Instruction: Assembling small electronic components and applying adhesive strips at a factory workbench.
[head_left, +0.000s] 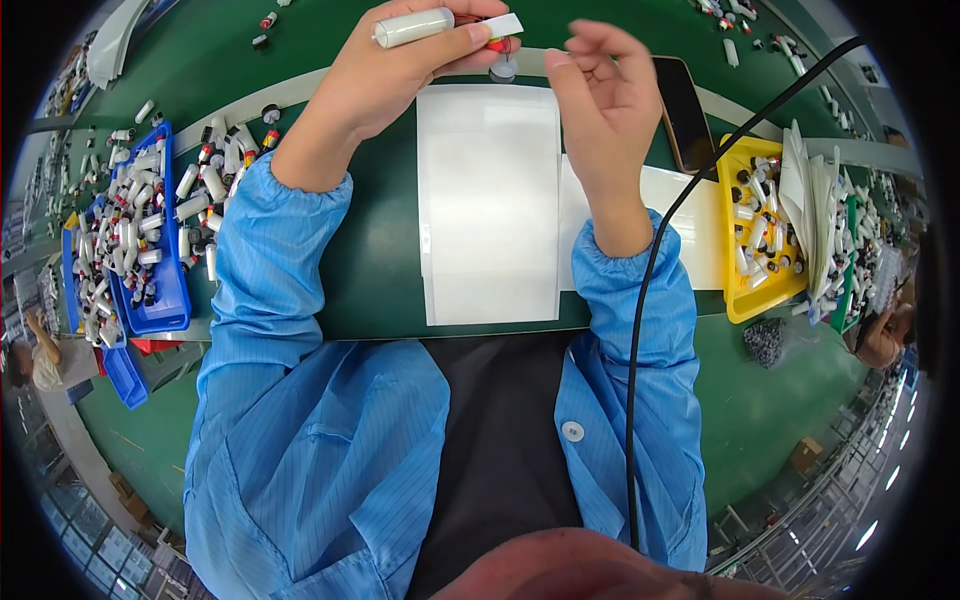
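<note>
At the far side of the work surface, my left hand [385,75] is closed around a white cylindrical part [412,27] lying across its fingers. Between thumb and fingertips it also pinches a small white tab [504,25], with bits of red and yellow beside it. A small grey round cap [503,69] hangs just below these fingertips, seemingly joined to the part. My right hand [610,120] is raised to the right of the cap, touching nothing visible. Its thumb stands apart from the half-bent fingers, whose tips are slightly blurred.
White sheets [490,205] lie on the green table [370,260] below my hands. A blue tray [165,318] and a loose pile of similar cylinders are at left. To the right are a phone [684,115] and a yellow tray [765,300] of parts. A black cable [640,350] crosses my right arm.
</note>
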